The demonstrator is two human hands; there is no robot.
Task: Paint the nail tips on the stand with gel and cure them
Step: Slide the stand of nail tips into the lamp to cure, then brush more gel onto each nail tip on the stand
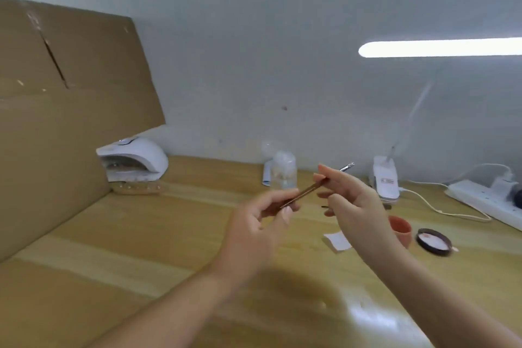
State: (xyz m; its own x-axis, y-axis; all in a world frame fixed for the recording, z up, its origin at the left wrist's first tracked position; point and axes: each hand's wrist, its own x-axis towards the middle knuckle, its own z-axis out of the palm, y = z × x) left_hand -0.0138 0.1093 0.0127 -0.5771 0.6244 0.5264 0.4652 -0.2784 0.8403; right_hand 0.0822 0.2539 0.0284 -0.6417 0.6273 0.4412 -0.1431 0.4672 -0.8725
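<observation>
We hold a thin brown wooden-handled brush (303, 193) above the pale wooden worktop (141, 234). The fingers of our left hand (254, 223) pinch its lower end, while those of our right hand (350, 200) pinch it nearer its silvery ferrule end. The white domed curing lamp (132, 162) sits far left by the brown cardboard sheet (56, 121), with a wooden nail-tip stand (138, 187) just before it.

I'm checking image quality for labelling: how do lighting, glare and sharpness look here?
Head view: the lamp bar is blown out white; glare sits on the table near the bottom edge; both hands, left hand and right hand, and the brush are soft with blur; wide-angle bending shows at the edges.
</observation>
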